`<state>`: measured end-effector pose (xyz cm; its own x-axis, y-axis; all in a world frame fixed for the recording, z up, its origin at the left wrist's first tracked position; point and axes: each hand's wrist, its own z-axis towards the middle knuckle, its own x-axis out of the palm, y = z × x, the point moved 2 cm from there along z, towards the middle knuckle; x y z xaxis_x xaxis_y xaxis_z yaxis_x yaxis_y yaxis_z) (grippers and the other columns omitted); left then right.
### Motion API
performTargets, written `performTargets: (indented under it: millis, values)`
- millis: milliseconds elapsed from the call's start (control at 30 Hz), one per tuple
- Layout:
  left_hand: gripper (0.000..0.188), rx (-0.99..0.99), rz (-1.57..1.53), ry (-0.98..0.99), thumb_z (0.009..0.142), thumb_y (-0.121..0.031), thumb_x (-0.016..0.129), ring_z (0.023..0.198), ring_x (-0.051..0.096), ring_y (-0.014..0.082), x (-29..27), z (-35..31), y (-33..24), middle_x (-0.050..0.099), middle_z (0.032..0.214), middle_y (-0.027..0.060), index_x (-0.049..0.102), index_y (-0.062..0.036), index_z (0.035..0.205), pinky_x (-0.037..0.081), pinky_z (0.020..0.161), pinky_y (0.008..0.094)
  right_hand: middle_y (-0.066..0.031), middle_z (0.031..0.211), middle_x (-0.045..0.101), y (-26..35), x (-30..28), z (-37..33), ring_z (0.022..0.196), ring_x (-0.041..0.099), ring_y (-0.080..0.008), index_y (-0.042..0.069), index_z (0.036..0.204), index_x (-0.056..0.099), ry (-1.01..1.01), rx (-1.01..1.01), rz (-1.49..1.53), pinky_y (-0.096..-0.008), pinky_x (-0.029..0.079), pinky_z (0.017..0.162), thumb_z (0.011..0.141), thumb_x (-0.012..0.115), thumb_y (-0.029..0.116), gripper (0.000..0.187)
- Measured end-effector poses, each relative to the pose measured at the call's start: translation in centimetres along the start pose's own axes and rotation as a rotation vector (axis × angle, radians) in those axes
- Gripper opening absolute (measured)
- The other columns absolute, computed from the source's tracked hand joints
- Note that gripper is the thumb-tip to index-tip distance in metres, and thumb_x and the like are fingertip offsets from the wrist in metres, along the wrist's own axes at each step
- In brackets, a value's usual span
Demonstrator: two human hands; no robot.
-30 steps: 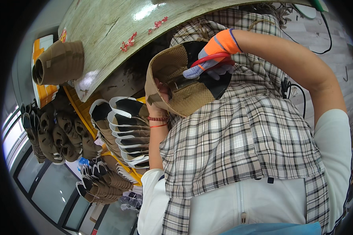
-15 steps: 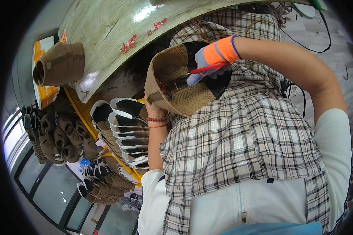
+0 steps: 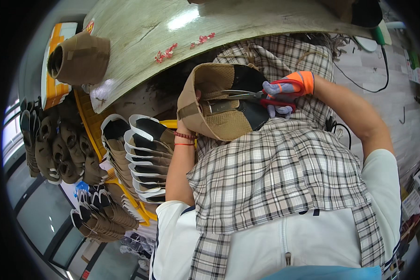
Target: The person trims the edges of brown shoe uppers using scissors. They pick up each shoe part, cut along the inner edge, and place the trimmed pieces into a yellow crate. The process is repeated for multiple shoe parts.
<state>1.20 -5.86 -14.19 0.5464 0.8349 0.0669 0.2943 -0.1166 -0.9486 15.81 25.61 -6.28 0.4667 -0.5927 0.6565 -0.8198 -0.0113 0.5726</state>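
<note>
My left hand (image 3: 184,127), mostly hidden behind the material, grips the left side of a brown mesh shoe upper (image 3: 223,125) with a black inner part. One fingertip shows inside its opening. Red-handled scissors (image 3: 291,88) are in my right hand (image 3: 277,89), which wears a grey glove with an orange cuff. Their metal blades, slightly parted, point left into the upper, over a strap-like strip inside it. The upper rests against the plaid apron (image 3: 284,172) on my lap, below the table edge.
A wood-patterned table (image 3: 140,46) curves across the top, with red-and-white bits (image 3: 165,52) on it. Nested brown uppers (image 3: 86,58) stand at its left end. White-rimmed uppers (image 3: 147,156) are stacked beside a yellow rack (image 3: 87,122). A black cable (image 3: 386,70) hangs at right.
My right hand has drawn back to the right, and the scissors' handle loops now show spread around its fingers. The blades have come into clearer view. My left hand keeps its hold.
</note>
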Motion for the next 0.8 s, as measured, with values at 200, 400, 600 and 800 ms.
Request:
performTargets:
  millis: [200, 400, 600, 800]
  values:
    - [0.036, -0.285, -0.746, -0.089, 0.098, -0.019, 0.049, 0.107, 0.054, 0.0146, -0.2, -1.1, 0.2, 0.057, 0.122, 0.0098, 0.051, -0.0005, 0.129, 0.046, 0.089, 0.028, -0.004, 0.058, 0.051, 3.6, -0.4, 0.3, 0.052, 0.053, -0.0144, -0.004, 0.091, 0.065, -0.108, 0.083, -0.345, -0.0293, 0.048, 0.052, 0.088, 0.032, 0.072, 0.083]
    - [0.033, -0.324, -0.823, -0.074, 0.098, -0.02, 0.046, 0.102, 0.056, 0.013, 0.3, -1.1, 0.2, 0.06, 0.113, 0.0084, 0.055, 0.0009, 0.122, 0.047, 0.085, 0.0267, -0.0044, 0.056, 0.055, 4.7, -0.1, 0.2, 0.051, 0.055, -0.0136, 0.001, 0.088, 0.066, -0.313, 0.165, -0.601, -0.0287, 0.045, 0.05, 0.085, 0.053, 0.064, 0.065]
    - [0.032, -0.148, -0.227, 0.115, 0.097, -0.02, 0.044, 0.097, 0.057, 0.0115, 0.0, -1.5, -2.4, 0.063, 0.105, 0.0071, 0.058, 0.0024, 0.115, 0.047, 0.082, 0.0255, -0.0107, 0.071, 0.065, 5.3, 2.4, -0.9, 0.066, 0.063, -0.0283, 0.005, 0.094, 0.064, -0.603, 0.066, -1.063, -0.0397, 0.049, 0.061, 0.079, 0.064, 0.059, 0.056]
    - [0.037, 0.892, 0.866, 0.009, 0.075, -0.01, 0.061, 0.071, 0.062, 0.0198, 7.4, -6.9, -27.8, 0.067, 0.086, 0.0127, 0.063, 0.0026, 0.11, 0.049, 0.073, 0.0276, -0.0147, 0.088, 0.063, -0.4, 2.3, -5.8, 0.08, 0.06, -0.0333, 0.004, 0.104, 0.059, -0.655, -0.342, -0.938, -0.0369, 0.048, 0.07, 0.077, 0.059, 0.026, 0.034]
